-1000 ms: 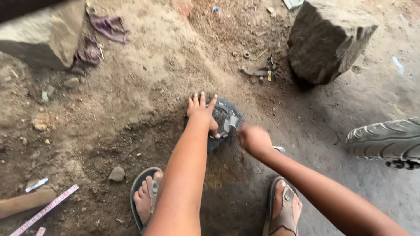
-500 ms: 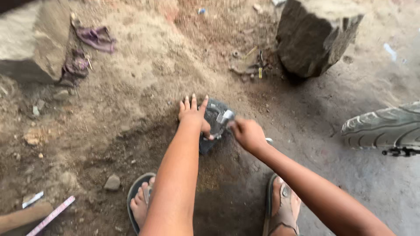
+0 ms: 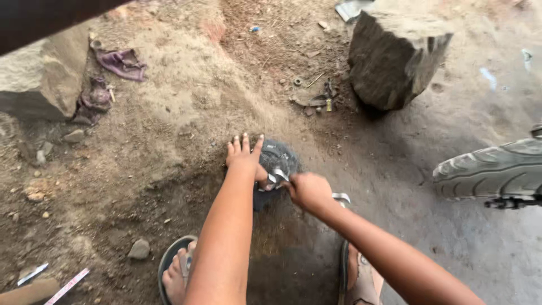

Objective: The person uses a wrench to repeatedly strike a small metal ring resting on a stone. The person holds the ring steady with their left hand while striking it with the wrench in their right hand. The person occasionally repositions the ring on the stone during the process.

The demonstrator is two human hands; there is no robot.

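Observation:
My left hand (image 3: 244, 155) lies flat, fingers spread, on a dark round metal part (image 3: 278, 160) that rests on the dirt ground. My right hand (image 3: 307, 190) is closed around a metal wrench (image 3: 340, 197), whose shiny jaw end (image 3: 276, 176) sits on the part just beside my left thumb. The handle's tip sticks out behind my right fist. Both my feet in sandals (image 3: 175, 271) stand below, either side of my arms.
A large stone block (image 3: 395, 53) stands at the upper right, another rock (image 3: 39, 79) at the upper left with purple rags (image 3: 119, 62) beside it. A tyre (image 3: 491, 169) enters from the right. Small stones, scraps and a bolt litter the dirt.
The view has shifted slightly. My right hand has moved the wrench closer in, its jaw now on the part by my left thumb. My left hand stays pressed down.

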